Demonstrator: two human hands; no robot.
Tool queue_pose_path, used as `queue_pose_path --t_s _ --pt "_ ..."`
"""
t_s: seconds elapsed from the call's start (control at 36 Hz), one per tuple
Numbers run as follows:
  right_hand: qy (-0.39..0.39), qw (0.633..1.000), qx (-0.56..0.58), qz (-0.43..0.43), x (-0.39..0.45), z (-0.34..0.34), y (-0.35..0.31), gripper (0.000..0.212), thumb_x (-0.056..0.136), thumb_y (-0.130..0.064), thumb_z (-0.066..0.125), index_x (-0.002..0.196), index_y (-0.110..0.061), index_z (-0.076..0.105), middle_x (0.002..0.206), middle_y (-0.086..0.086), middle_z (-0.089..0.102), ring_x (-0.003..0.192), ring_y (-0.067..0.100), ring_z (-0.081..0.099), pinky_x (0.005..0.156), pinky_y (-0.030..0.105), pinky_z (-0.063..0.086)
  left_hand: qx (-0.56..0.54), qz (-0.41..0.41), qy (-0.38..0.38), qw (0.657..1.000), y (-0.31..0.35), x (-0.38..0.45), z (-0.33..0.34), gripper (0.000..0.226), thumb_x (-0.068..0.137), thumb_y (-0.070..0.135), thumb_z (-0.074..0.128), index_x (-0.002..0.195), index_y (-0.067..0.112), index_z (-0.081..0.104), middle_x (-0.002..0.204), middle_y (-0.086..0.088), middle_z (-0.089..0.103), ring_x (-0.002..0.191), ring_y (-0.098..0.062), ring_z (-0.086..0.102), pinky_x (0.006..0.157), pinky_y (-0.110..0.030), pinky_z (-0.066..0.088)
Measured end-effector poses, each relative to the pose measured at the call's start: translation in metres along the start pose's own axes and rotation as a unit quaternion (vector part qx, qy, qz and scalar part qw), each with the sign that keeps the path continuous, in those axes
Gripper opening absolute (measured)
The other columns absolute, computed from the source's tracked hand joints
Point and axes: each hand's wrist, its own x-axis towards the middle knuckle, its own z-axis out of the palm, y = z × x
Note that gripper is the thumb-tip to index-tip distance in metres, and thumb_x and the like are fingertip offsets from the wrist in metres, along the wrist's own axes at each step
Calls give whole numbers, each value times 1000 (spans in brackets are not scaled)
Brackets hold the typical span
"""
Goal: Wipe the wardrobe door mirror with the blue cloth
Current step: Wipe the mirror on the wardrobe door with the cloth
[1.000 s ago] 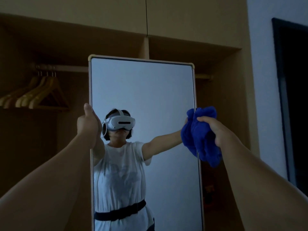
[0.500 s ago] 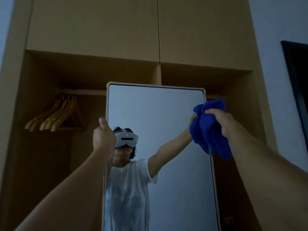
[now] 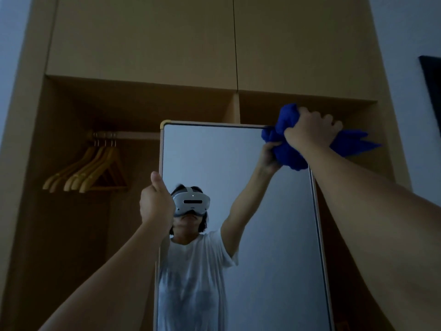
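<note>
The wiping is just starting at the top: the right hand (image 3: pixel 307 132) grips the bunched blue cloth (image 3: pixel 288 151), fingers curled round it, pressed at the mirror (image 3: pixel 238 187) around its 1 o'clock corner. The left hand (image 3: pixel 156 201) clasps the frame edge at 9 o'clock, thumb up, steadying the door. Next, I judge, comes a sweep across toward 11 o'clock, then downward passes. Compared with half a second ago, the cloth has risen from the right edge to the top corner
</note>
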Motion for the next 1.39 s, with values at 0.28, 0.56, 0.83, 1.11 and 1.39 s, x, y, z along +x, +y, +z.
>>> queue_pose_path --t_s 0.28,0.56,0.83,1.11,1.39 --pt "-126 974 54 -179 -17 -21 -93 37 75 -40 52 110 -27 52 92 1 55 104 31 51 89 45 29 -35 4 -2 999 -1 -2 -3 64 96 55 20 72 8 56 69 -13 60 70 -30 61 71 -43 51" --pt "-75 945 127 -291 -71 -19 -166 47 76 -44 58 118 -24 48 95 0 51 107 31 48 88 45 31 -56 10 -14 998 -1 -2 -3 57 97 52 25 65 13 51 57 -6 50 55 -20 51 57 -33 40" --pt "15 908 34 -417 -101 -21 -194 46 84 -33 56 129 -29 48 128 4 51 118 32 39 101 49 22 -105 -20 -60 992 -4 -2 -6 53 93 57 30 61 17 41 50 2 35 49 -15 34 57 -34 32" --pt "1 874 -9 -486 -177 -14 -181 31 80 -36 54 108 -26 61 115 2 60 116 30 42 100 49 22 -123 -88 -109 982 -49 -51 -34 54 99 46 30 55 15 38 48 0 34 41 -12 31 47 -26 27" --pt "-25 875 16 -484 -250 0 -148 35 80 -41 56 106 -19 57 105 5 61 104 27 47 88 41 31 -124 -193 -143 963 -91 -96 -66 39 98 31 29 79 10 55 56 -2 52 52 -14 48 53 -26 40"
